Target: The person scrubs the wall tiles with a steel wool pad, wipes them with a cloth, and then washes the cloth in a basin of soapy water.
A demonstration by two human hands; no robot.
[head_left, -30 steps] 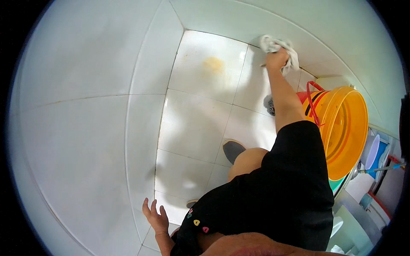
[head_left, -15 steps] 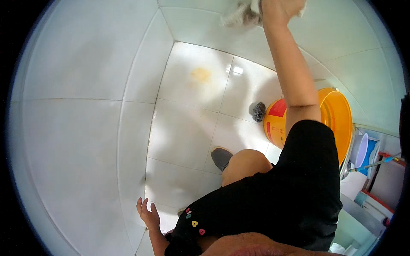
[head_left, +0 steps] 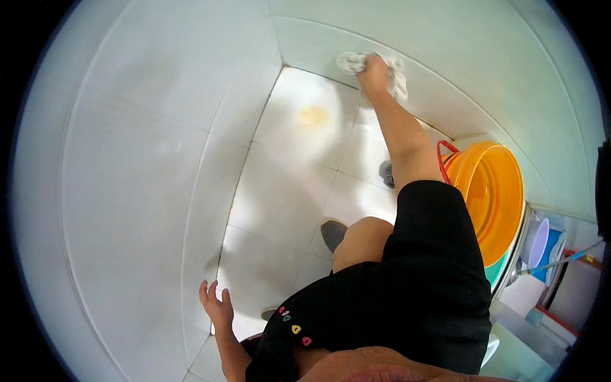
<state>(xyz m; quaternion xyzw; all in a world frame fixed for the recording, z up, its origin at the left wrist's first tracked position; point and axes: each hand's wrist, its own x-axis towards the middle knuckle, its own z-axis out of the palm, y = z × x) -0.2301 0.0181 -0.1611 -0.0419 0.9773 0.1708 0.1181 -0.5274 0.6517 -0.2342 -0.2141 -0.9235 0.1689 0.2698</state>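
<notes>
My right hand (head_left: 374,77) grips a whitish cloth (head_left: 398,83) against the lower part of the pale tiled wall (head_left: 439,76) at the far side. Loose folds of the cloth stick out on both sides of the fingers. At the lower left my left hand (head_left: 218,309) hangs beside the left wall (head_left: 140,191), fingers spread and holding nothing. Whether its fingertips touch the wall I cannot tell.
A yellow bucket (head_left: 493,197) with a red handle stands right of my right arm. A dark scouring pad (head_left: 387,173) lies on the white tiled floor (head_left: 280,184), partly behind that arm. Farther off is a yellowish stain (head_left: 313,117). Basins and a pole crowd the right edge.
My right hand has come down the far wall and a little left, bringing the cloth nearer the floor. My left hand stays spread in nearly the same place. The view has shifted slightly.
</notes>
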